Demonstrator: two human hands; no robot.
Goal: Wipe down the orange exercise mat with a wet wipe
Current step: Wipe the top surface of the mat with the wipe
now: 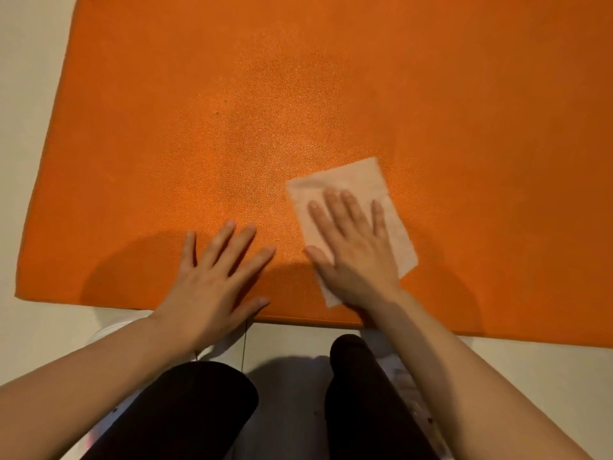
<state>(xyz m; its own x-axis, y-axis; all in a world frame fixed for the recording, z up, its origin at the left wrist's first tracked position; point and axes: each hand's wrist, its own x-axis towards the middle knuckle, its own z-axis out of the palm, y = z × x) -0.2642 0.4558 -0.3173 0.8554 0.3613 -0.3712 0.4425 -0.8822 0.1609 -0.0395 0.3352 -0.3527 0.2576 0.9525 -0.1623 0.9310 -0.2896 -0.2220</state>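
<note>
Under our right hand [353, 257] lies the wipe [355, 207], pale, thin and unfolded flat, its corners showing past our straight, spread fingers. It rests on the mat [298, 94], grainy orange, near its front edge. Our left hand [215, 277] presses flat beside it, fingers splayed. Pale floor [26, 78] surrounds the mat.

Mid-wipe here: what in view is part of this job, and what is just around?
In the job:
orange mat
wet wipe, spread flat
right hand, pressing the wipe
left hand, flat on the mat

Just around:
pale floor
dark trouser legs
</note>
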